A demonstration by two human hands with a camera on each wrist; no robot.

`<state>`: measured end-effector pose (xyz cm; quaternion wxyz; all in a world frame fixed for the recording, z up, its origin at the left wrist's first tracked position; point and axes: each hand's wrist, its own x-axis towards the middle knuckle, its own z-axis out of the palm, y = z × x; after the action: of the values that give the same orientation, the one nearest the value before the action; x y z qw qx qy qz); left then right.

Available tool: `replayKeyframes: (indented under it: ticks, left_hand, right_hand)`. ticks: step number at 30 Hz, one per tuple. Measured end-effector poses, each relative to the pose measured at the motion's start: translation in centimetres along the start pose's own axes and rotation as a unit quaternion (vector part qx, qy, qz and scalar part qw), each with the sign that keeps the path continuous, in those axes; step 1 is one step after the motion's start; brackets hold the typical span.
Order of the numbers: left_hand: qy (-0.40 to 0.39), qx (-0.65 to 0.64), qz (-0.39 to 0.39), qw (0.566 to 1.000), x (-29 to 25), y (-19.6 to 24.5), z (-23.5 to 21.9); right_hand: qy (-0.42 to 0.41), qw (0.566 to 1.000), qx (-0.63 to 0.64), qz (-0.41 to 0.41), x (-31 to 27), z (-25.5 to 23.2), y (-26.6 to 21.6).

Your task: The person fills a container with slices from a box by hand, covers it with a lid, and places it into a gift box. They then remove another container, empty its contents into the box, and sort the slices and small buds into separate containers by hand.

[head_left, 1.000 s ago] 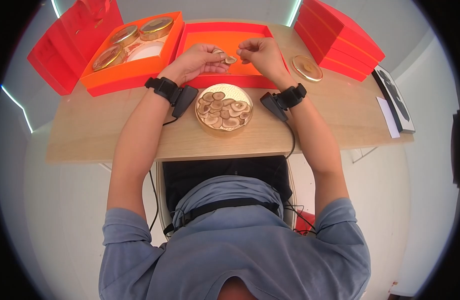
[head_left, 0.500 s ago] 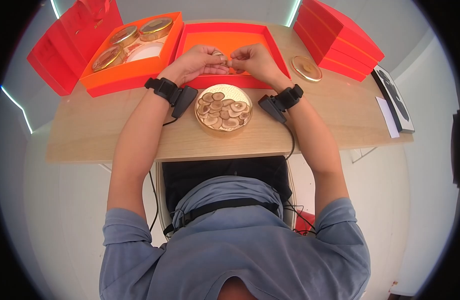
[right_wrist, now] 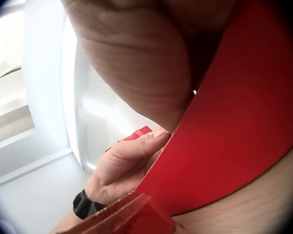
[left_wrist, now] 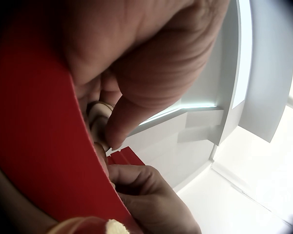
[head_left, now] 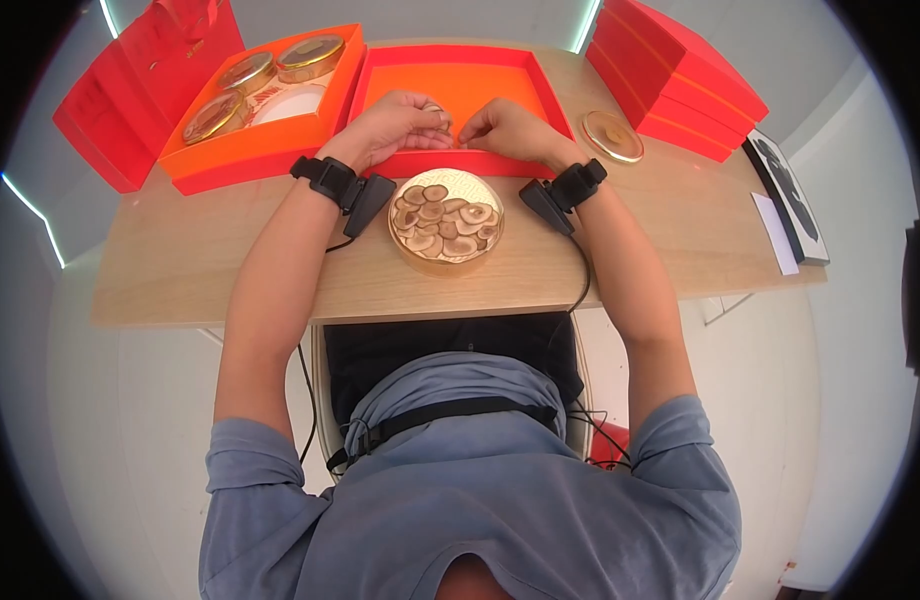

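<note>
My left hand (head_left: 400, 120) hovers over the near wall of the open red box tray (head_left: 450, 70) and pinches a small stack of pale round slices (head_left: 437, 108). The left wrist view shows these slices (left_wrist: 100, 119) between thumb and fingers. My right hand (head_left: 505, 125) is right beside it, with curled fingertips down inside the tray and almost touching the left fingers. Whatever those fingertips hold is hidden. In front of both hands, a round gold tin (head_left: 446, 255) full of brown slices stands on the table.
An orange box (head_left: 240, 150) with several gold tins sits at the back left, with a red bag (head_left: 130, 90) beside it. Stacked red boxes (head_left: 680, 80) and a gold lid (head_left: 612, 135) are at the back right. Papers (head_left: 790, 215) lie at the table's right edge.
My right hand moved left and down to the left hand, fingertips now low in the tray. The slice seen between the hands is out of sight. The left hand barely moved.
</note>
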<state>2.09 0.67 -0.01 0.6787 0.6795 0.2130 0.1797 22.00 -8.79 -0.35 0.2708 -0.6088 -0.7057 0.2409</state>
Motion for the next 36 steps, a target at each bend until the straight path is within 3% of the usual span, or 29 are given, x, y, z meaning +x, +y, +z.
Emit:
replayKeyframes:
  ticks: [7, 13, 16, 19, 25, 34, 36]
  left_hand:
    - [-0.004, -0.008, 0.002, 1.0, 0.0, -0.1, 0.0]
    - [0.003, 0.001, 0.001, 1.0, 0.2, -0.2, -0.1]
    - [0.006, 0.01, -0.003, 1.0, 0.1, -0.1, 0.0]
    - [0.003, 0.016, -0.006, 1.0, -0.2, 0.1, 0.3]
    - [-0.05, 0.032, 0.002, 0.998, 0.2, 0.1, 0.4]
    - [-0.026, 0.076, -0.003, 0.997, 0.2, 0.0, 0.3]
    - [-0.02, 0.1, -0.008, 0.995, 0.3, 0.0, 0.2]
  right_hand:
    - [0.007, 0.999, 0.035, 0.029, 0.0, 0.0, -0.4]
    - [-0.007, 0.997, 0.075, 0.001, -0.3, -0.6, -0.3]
    - [0.071, 0.975, 0.205, 0.042, -0.8, -1.1, -1.0]
    - [0.148, 0.963, 0.224, 0.006, -0.7, -1.0, -1.1]
    - [0.218, 0.964, 0.151, -0.028, 0.6, 0.9, -1.2]
    - [0.195, 0.973, 0.107, -0.065, -0.3, 1.4, -3.2]
    - [0.237, 0.965, 0.087, -0.073, -0.5, 0.8, -3.3]
